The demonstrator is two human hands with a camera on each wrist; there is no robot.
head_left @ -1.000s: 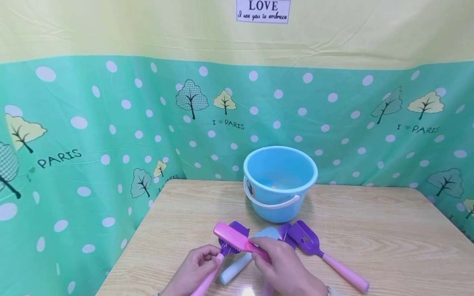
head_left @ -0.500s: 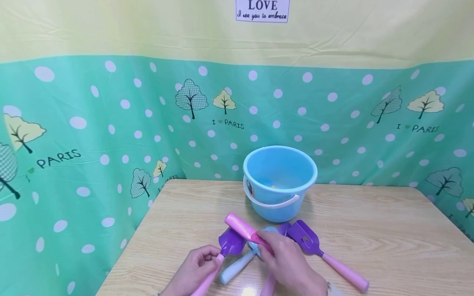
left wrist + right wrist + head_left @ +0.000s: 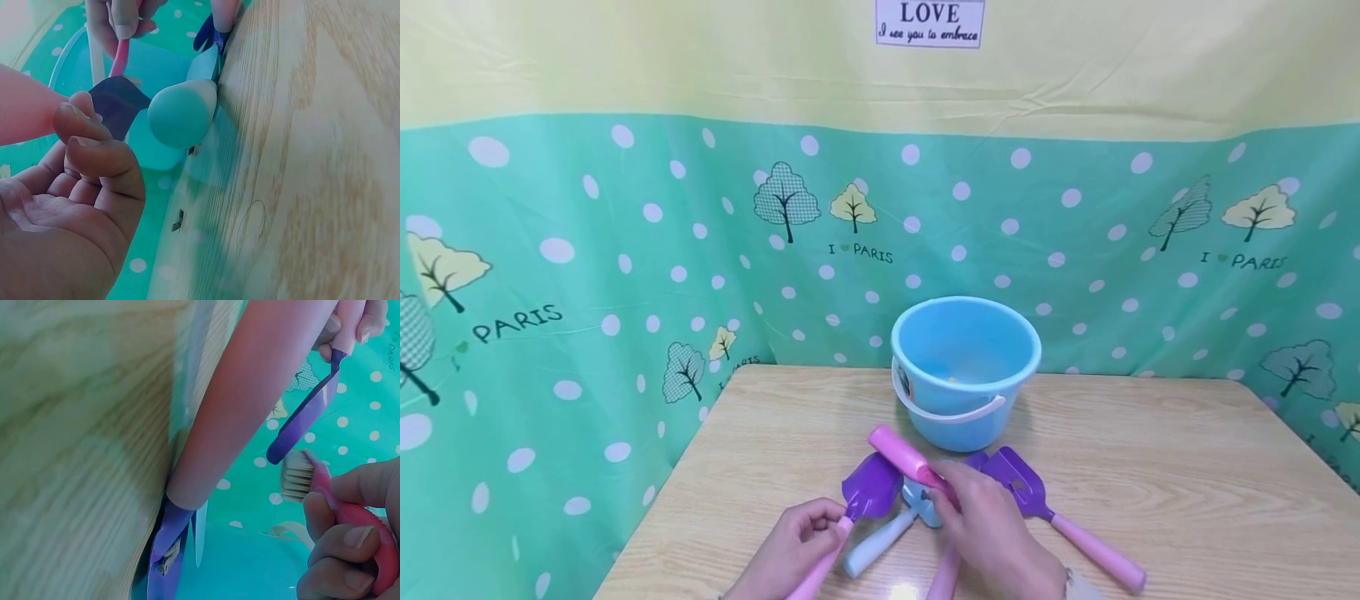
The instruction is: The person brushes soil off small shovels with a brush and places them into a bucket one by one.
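My left hand (image 3: 801, 542) pinches the pink handle of a toy shovel near its neck, with the purple blade (image 3: 872, 486) raised off the table. In my right hand (image 3: 988, 521) is a pink brush (image 3: 898, 454), gripped by its handle, fingers curled round it. Its pale bristles (image 3: 297, 475) sit right by the shovel's blade edge in the right wrist view. A light blue toy tool (image 3: 880, 546) lies between the hands. Beneath my right hand lies another purple tool with a pink handle (image 3: 946, 575), partly hidden.
A light blue bucket (image 3: 962, 425) with a white handle stands behind the tools. To the right lies a purple shovel (image 3: 1017, 479), a brown bit on its blade. Dark specks (image 3: 178, 220) lie on the wooden table (image 3: 1187, 475). A patterned curtain (image 3: 1075, 250) hangs behind.
The brush has moved up and right from over the shovel blade to its far edge, turning as it went. My left hand and its shovel stay nearly still.
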